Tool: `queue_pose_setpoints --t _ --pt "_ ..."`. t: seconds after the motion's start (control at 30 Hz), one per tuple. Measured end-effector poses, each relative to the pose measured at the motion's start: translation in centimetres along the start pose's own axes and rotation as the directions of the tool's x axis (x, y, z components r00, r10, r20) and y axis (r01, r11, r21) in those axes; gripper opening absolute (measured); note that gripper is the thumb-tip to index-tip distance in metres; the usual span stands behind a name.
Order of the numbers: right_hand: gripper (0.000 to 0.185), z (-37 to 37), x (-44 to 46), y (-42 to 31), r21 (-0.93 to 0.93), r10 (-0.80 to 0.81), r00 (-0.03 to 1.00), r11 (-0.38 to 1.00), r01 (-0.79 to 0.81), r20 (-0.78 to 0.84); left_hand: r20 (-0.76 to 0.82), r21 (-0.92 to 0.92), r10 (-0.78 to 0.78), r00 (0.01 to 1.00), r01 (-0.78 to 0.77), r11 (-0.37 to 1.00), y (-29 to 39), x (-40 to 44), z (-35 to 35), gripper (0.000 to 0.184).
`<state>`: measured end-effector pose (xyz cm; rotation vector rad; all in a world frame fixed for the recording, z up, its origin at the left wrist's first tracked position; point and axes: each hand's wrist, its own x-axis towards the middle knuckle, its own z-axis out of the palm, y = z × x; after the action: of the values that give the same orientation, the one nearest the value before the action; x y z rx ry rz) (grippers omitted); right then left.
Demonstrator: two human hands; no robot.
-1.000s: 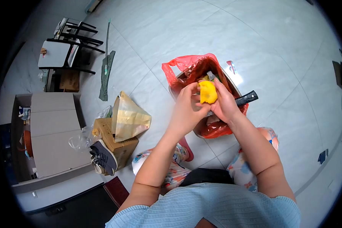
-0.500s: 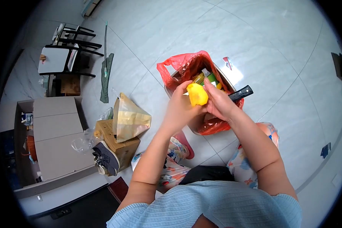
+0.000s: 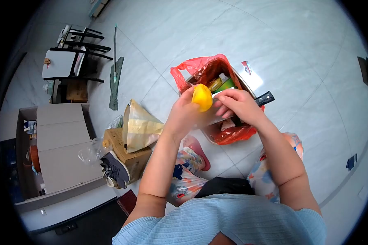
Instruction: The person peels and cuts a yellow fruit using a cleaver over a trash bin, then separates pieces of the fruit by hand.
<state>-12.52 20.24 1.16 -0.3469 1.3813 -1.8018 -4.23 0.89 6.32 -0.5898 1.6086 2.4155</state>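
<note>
My left hand [image 3: 183, 110] is closed around a yellow peeled fruit [image 3: 202, 98], perhaps a mango, above the bin. Just right of the fruit is my right hand [image 3: 238, 107], its fingers curled and turned toward it. A knife's black riveted handle [image 3: 265, 98] sticks out past the far side of my right hand, which appears to grip it. The blade is mostly hidden and blurred between my hands. Below both hands stands a bin lined with a red plastic bag [image 3: 200, 67], with green and yellow scraps [image 3: 225, 85] inside.
At left are a cardboard box [image 3: 137, 163], a beige paper bag [image 3: 141, 130] and dark shoes [image 3: 116, 169]. Farther off lie a folded green umbrella-like item [image 3: 115, 83] and chairs [image 3: 59, 64]. A small packet [image 3: 246, 67] lies on the tiled floor beyond the bin.
My left hand has moved slightly left with the fruit and turned it. My right hand has drawn away from the fruit, leaving a gap, and the knife handle has shifted slightly right.
</note>
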Motion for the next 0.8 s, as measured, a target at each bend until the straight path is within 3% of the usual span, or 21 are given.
queue_pose_setpoints --t 0.03,0.07,0.1,0.13,0.17,0.23,0.27,0.4,0.47,0.57,0.7,0.8 --pt "0.034 0.0 -0.2 -0.1 0.001 0.001 1.0 1.0 -0.001 0.007 0.049 -0.06 0.012 0.999 -0.009 0.998 0.2 -0.2 -0.2 0.071" --pt "0.031 0.0 -0.6 -0.2 -0.417 -0.232 0.971 0.89 0.186 -0.061 0.053 -0.073 0.029 0.998 -0.025 0.997 0.4 -0.4 -0.1 0.072" --pt "0.028 -0.1 -1.0 -0.4 -0.763 -0.462 0.887 0.582 0.281 -0.026 0.052 -0.075 0.029 0.998 -0.025 0.997 0.7 -0.6 0.0 0.072" --pt "0.031 -0.2 -1.3 -0.6 -0.869 -0.482 0.875 0.419 0.265 0.034 0.069 -0.162 0.039 0.997 -0.028 0.986 0.9 -0.8 0.0 0.072" --pt "0.031 -0.2 -1.5 -0.4 -0.87 -0.482 0.875 0.417 0.265 0.035 0.085 -0.246 0.051 0.995 -0.029 0.969 1.0 -0.9 -0.1 0.072" --pt "0.034 -0.2 -1.9 0.0 -0.96 -0.504 0.85 0.127 0.249 0.153 0.121 -0.317 0.106 0.987 -0.063 0.946 0.9 -0.9 -0.4 0.067" --pt "0.046 0.0 -2.1 0.0 -0.975 -0.385 0.914 0.124 0.184 0.123 0.154 -0.386 0.161 0.975 -0.091 0.918 0.9 -0.9 -0.6 0.061" --pt "0.063 0.1 -2.1 0.8 -0.989 -0.415 0.902 0.028 0.148 0.124 0.192 -0.433 0.181 0.964 -0.082 0.898 1.0 -1.1 -0.4 0.064" --pt "0.082 0.1 -2.0 1.1 -0.994 -0.39 0.916 0.019 0.111 0.094 0.195 -0.463 0.197 0.961 -0.087 0.882 0.8 -1.0 -0.3 0.063" --pt "0.089 0.1 -2.1 1.0 -0.994 -0.384 0.918 0.008 0.111 0.099 0.126 -0.506 0.125 0.984 -0.045 0.862 1.1 -1.1 0.3 0.075" --pt "0.09 0.2 -2.0 1.6 -0.995 -0.408 0.908 -0.004 0.101 0.094 0.119 -0.492 0.106 0.987 -0.034 0.87 0.9 -1.1 0.4 0.074" --pt "0.086 0.4 -1.7 1.9 -0.993 -0.412 0.907 -0.112 0.04 0.083 0.101 -0.515 0.092 0.991 -0.027 0.857 0.5 -1.1 0.2 0.072"
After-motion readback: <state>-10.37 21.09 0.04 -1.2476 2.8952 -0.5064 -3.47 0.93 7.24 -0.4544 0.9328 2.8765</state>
